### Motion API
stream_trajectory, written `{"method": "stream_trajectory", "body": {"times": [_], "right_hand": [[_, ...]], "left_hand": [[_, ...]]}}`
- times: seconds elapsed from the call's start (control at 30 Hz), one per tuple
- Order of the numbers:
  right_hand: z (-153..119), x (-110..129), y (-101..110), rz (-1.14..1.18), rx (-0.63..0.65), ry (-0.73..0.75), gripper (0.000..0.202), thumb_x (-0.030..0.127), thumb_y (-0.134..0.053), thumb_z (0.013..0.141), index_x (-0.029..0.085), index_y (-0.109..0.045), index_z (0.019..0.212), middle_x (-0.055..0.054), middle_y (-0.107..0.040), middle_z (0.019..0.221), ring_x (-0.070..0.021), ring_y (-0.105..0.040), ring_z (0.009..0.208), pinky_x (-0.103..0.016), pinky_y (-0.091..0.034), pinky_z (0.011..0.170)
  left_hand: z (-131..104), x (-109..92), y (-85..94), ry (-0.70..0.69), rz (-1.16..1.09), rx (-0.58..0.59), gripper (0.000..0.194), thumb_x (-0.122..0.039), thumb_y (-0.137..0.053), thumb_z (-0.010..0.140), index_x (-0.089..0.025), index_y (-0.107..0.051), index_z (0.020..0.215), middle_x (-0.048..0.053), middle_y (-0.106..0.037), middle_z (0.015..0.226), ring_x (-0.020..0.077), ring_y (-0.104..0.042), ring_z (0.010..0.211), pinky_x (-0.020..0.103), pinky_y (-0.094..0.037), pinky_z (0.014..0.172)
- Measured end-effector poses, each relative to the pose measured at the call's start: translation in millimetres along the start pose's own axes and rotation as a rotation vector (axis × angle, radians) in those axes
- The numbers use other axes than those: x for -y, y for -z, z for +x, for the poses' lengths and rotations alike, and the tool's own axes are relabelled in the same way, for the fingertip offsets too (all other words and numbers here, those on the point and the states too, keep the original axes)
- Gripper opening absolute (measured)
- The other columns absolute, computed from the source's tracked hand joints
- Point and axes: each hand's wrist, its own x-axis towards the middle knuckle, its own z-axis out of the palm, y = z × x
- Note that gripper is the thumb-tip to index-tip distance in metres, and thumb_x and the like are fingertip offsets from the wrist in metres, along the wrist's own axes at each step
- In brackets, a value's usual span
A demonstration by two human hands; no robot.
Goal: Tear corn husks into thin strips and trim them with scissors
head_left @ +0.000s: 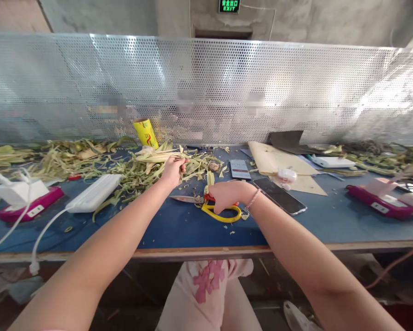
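My left hand [174,171] is closed, its fingers curled at the right part of a heap of pale green and yellow leaf strips [137,168]. Whatever those fingers hold is too small to make out. Bent down at the wrist, my right hand [225,195] is closed on a pale green leaf piece [210,179] that stands up from its fingertips. Beneath it, scissors [231,219] with yellow and red handles lie on the blue table [199,234], blades pointing left. The hand partly covers the handles. A small round brownish thing [213,166] rests between the hands at the heap's edge.
Behind the heap stands a yellow roll [146,133] before a perforated metal screen [206,92]. A dark phone [280,196], another phone [240,169] and cardboard [282,158] lie right. Left are a white power bank [95,193] and a magenta power strip [30,207]; another strip [381,202] is far right.
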Motion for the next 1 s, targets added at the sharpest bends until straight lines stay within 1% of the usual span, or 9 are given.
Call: {"method": "stream_trajectory", "body": {"times": [0.13,0.23,0.33,0.5,0.6,0.67,0.83,0.9,1.0], "right_hand": [[1,-2,0,-0.020,-0.033,-0.039,0.017,0.024,-0.050,0.067,0.012,-0.058,0.076,-0.009,-0.060,0.073,-0.0132,-0.048,0.054,-0.025,-0.027,0.045],[2,-6,3,0.012,-0.098,-0.051,0.018,0.021,-0.045,0.074,0.011,-0.059,0.077,-0.012,-0.063,0.083,-0.0131,-0.051,0.061,-0.024,-0.029,0.050],[1,-14,8,0.117,-0.138,-0.060,0.014,0.025,-0.053,0.073,0.013,-0.059,0.079,-0.008,-0.063,0.082,-0.0115,-0.049,0.060,-0.024,-0.030,0.052],[2,-28,11,0.285,-0.155,-0.081,0.008,0.023,-0.058,0.069,0.015,-0.057,0.067,-0.002,-0.056,0.062,-0.0093,-0.044,0.051,-0.024,-0.030,0.050],[7,-34,8,0.326,-0.234,-0.089,0.014,0.026,-0.057,0.072,0.015,-0.055,0.063,-0.002,-0.055,0.062,-0.0105,-0.045,0.053,-0.025,-0.031,0.052],[11,-36,5,0.374,-0.306,-0.104,0.020,0.031,-0.057,0.074,0.016,-0.054,0.062,-0.003,-0.056,0.063,-0.0113,-0.047,0.055,-0.025,-0.033,0.055],[21,-39,-3,0.493,-0.561,-0.215,0.027,0.043,-0.057,0.075,0.017,-0.051,0.070,0.000,-0.054,0.063,-0.0117,-0.046,0.057,-0.026,-0.035,0.059],[24,-39,-6,0.537,-0.577,-0.227,0.032,0.049,-0.055,0.075,0.017,-0.050,0.070,0.001,-0.051,0.059,-0.0115,-0.045,0.057,-0.026,-0.036,0.059],[27,-38,-7,0.617,-0.527,-0.162,0.036,0.053,-0.052,0.077,0.017,-0.050,0.071,0.001,-0.049,0.059,-0.0112,-0.046,0.058,-0.025,-0.038,0.060]], "left_hand": [[1,0,1.2,-0.008,0.032,0.005,0.012,-0.011,-0.058,0.069,-0.014,-0.047,0.066,-0.002,-0.056,0.055,0.0019,-0.039,0.037,0.015,-0.028,0.037],[2,0,1.5,-0.058,0.052,-0.024,0.013,-0.014,-0.061,0.068,-0.015,-0.048,0.066,-0.004,-0.056,0.054,0.0023,-0.040,0.037,0.015,-0.029,0.038],[6,-5,2.5,-0.088,0.022,-0.096,0.015,-0.013,-0.062,0.066,-0.015,-0.047,0.065,-0.003,-0.057,0.054,0.0028,-0.040,0.037,0.015,-0.030,0.038],[18,-19,12.8,-0.170,-0.091,-0.214,0.015,-0.010,-0.061,0.065,-0.015,-0.048,0.061,-0.002,-0.057,0.053,0.0019,-0.038,0.035,0.016,-0.029,0.038],[23,-25,20.7,-0.250,-0.140,-0.281,0.014,-0.010,-0.060,0.066,-0.015,-0.048,0.061,-0.003,-0.057,0.052,0.0017,-0.039,0.036,0.015,-0.030,0.038],[23,-26,22.9,-0.241,-0.146,-0.303,0.015,-0.010,-0.059,0.066,-0.015,-0.048,0.060,-0.003,-0.056,0.051,0.0018,-0.039,0.036,0.015,-0.030,0.037],[15,-23,18.5,-0.070,-0.120,-0.162,0.012,-0.011,-0.054,0.068,-0.015,-0.047,0.060,-0.004,-0.052,0.049,0.0031,-0.039,0.035,0.016,-0.032,0.037],[13,-20,17.3,-0.059,-0.096,-0.107,0.012,-0.012,-0.053,0.068,-0.015,-0.046,0.059,-0.004,-0.050,0.049,0.0029,-0.037,0.035,0.016,-0.029,0.036],[13,-17,17.9,-0.073,-0.075,-0.078,0.011,-0.014,-0.050,0.068,-0.015,-0.044,0.059,-0.004,-0.049,0.049,0.0028,-0.035,0.034,0.017,-0.027,0.036]]}}
